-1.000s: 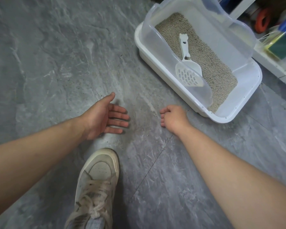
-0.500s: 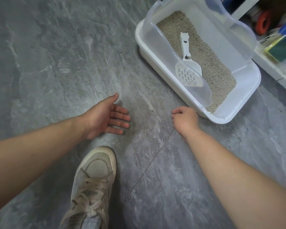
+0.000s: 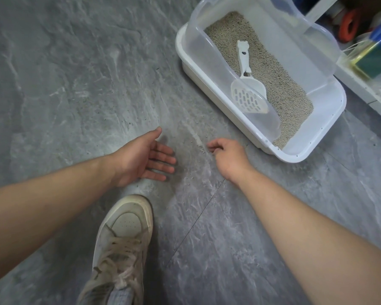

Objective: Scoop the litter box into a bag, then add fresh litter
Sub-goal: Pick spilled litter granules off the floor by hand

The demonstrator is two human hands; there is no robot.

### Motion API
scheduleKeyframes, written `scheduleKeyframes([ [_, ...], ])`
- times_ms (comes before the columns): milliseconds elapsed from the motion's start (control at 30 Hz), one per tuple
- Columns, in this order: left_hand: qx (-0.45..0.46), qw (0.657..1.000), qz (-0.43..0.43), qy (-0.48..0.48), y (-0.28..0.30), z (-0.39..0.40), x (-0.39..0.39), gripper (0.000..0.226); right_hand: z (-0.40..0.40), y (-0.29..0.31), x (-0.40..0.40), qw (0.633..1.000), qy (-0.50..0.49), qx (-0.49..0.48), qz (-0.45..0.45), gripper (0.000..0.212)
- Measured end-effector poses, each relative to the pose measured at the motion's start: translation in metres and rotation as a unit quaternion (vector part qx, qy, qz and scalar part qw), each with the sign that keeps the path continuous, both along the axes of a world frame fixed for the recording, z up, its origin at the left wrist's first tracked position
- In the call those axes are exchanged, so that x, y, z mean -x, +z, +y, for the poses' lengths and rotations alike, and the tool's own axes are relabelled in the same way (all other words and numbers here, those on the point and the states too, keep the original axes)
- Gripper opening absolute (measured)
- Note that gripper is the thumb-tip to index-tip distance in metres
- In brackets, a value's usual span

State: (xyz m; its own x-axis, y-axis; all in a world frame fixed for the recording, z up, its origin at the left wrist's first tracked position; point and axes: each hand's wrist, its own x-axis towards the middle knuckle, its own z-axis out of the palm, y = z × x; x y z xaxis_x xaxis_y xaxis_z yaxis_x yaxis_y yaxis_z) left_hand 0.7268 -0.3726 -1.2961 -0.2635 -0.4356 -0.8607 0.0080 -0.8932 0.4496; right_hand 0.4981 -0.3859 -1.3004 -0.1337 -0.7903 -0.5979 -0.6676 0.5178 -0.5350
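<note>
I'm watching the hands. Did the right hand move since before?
Yes. The right hand slid left along the floor, away from the near corner of the litter box, toward the left hand.

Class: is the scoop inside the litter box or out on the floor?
Inside. The scoop lies on the litter within the litter box walls; neither hand touches it.

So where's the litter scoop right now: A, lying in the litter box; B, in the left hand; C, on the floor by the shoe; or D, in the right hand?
A: the scoop lies on the litter inside the litter box, with both hands empty.
</note>
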Motion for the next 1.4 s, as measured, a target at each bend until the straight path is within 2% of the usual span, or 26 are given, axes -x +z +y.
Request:
scheduleKeyframes([
  [133,0.004,0.999,-0.009,0.032,0.002,-0.007,-0.009,0.074,-0.001,0.0,-0.004,0.999,-0.037,0.025,-0.023,0.038],
  [300,0.004,0.999,-0.02,0.034,-0.001,-0.006,-0.015,0.074,-0.001,0.008,0.007,0.991,-0.049,0.056,0.11,0.037],
  [400,0.001,0.999,-0.016,0.032,-0.002,-0.002,-0.014,0.074,0.009,0.009,0.005,0.99,-0.069,0.008,0.123,0.032],
  [467,0.003,0.999,-0.018,0.034,-0.002,-0.002,-0.014,0.074,0.015,0.006,-0.002,0.99,-0.114,-0.011,0.081,0.029],
  [633,0.013,0.999,-0.019,0.045,0.0,-0.004,-0.016,0.074,0.01,0.012,-0.021,0.956,-0.257,-0.041,-0.137,0.025],
  [700,0.014,0.999,-0.017,0.046,0.0,-0.004,-0.016,0.074,0.01,0.016,-0.021,0.946,-0.289,-0.023,-0.146,0.025],
  [767,0.013,0.999,-0.016,0.049,-0.001,-0.004,-0.016,0.074,0.019,0.017,-0.017,0.971,-0.229,0.025,-0.056,0.024],
  [833,0.016,0.998,-0.017,0.055,0.0,-0.007,-0.015,0.073,0.038,0.021,-0.021,0.996,-0.066,0.057,0.027,0.025],
  [900,0.023,0.997,-0.022,0.066,0.001,-0.013,-0.015,0.071,0.06,0.025,-0.035,0.993,0.091,0.074,0.015,0.032],
  [1000,0.033,0.996,-0.026,0.084,0.002,-0.024,-0.016,0.069,0.078,0.022,-0.06,0.98,0.18,0.066,-0.043,0.042],
  [1067,0.036,0.995,-0.026,0.087,0.002,-0.029,-0.017,0.069,0.082,0.017,-0.079,0.978,0.184,0.015,-0.099,0.044],
  [1133,0.037,0.995,-0.026,0.088,0.001,-0.032,-0.019,0.069,0.084,0.01,-0.097,0.976,0.14,-0.049,-0.157,0.042],
  [1200,0.038,0.995,-0.028,0.089,0.0,-0.032,-0.021,0.069,0.081,0.008,-0.11,0.975,0.109,-0.077,-0.177,0.041],
  [1333,0.033,0.995,-0.033,0.091,-0.001,-0.03,-0.022,0.07,0.067,0.011,-0.109,0.987,0.1,-0.014,-0.126,0.038],
  [1400,0.028,0.995,-0.031,0.095,-0.001,-0.03,-0.022,0.07,0.057,0.009,-0.096,0.994,0.063,0.021,-0.091,0.041],
])
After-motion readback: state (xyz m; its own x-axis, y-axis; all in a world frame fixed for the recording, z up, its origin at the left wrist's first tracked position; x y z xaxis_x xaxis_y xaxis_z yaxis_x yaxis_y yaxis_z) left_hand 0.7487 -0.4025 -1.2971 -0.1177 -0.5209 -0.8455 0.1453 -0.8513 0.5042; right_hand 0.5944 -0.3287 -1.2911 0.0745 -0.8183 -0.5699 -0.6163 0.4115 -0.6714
